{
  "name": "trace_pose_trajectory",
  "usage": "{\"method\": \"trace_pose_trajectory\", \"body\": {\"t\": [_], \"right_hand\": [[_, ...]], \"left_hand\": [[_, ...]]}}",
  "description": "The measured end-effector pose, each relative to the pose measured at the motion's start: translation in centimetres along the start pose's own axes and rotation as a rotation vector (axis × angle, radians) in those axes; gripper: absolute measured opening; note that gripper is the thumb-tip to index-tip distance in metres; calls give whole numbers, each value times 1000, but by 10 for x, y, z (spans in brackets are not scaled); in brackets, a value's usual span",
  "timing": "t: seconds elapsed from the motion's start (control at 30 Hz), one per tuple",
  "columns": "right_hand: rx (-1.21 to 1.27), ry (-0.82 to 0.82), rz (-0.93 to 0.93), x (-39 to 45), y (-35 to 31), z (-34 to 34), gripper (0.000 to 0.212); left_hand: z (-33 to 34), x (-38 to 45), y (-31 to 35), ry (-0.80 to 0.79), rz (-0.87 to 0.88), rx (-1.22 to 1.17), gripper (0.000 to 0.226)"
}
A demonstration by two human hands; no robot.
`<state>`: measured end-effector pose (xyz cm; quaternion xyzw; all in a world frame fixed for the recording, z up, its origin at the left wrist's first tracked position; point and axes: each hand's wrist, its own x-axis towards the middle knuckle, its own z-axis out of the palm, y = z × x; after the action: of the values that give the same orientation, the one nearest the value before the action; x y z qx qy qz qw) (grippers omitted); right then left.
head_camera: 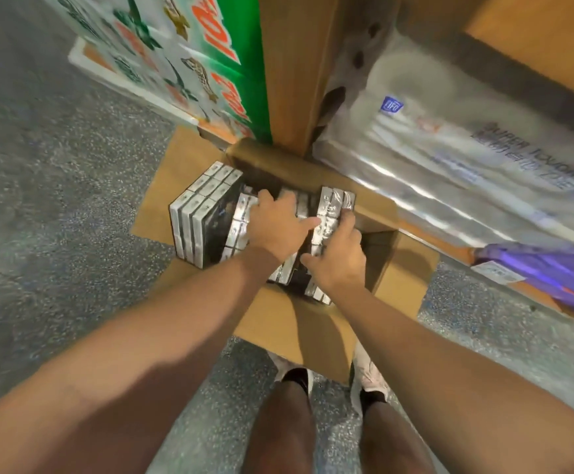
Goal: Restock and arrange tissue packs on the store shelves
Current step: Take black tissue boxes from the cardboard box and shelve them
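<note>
An open cardboard box (299,323) sits on the floor in front of my feet, holding several black-and-silver tissue packs. A stack of the packs (196,213) stands on edge on the box's left flap. My left hand (275,227) lies spread on the packs inside the box, its fingers reaching toward a silver-wrapped pack (333,203). My right hand (338,254) grips that silver pack from its near side, fingers curled over its edge. The two hands touch each other over the box.
A wooden shelf post (295,73) rises just behind the box. Large plastic-wrapped tissue bundles (449,159) fill the low shelf to the right, with a purple pack (552,278) beyond. A green and white printed carton (189,56) stands to the left. Speckled grey floor (56,200) surrounds everything.
</note>
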<state>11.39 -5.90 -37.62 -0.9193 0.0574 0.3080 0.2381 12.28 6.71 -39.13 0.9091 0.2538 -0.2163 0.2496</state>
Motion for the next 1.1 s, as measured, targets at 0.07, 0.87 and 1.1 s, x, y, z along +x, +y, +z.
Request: {"method": "trace_pose_trajectory", "body": {"t": [0.07,0.87,1.1], "right_hand": [[43,15,-4,-1,9,-15,89],[-61,-83,-1110,-393,-215,-218,92],[-97,-308,-1589,-670,-241,-156,93]], "left_hand": [[-1,-5,3,13,20,6,59],[-348,-515,-51,1076,-456,-476,30],[-349,-842,-118,1499,-792,-397,26]]}}
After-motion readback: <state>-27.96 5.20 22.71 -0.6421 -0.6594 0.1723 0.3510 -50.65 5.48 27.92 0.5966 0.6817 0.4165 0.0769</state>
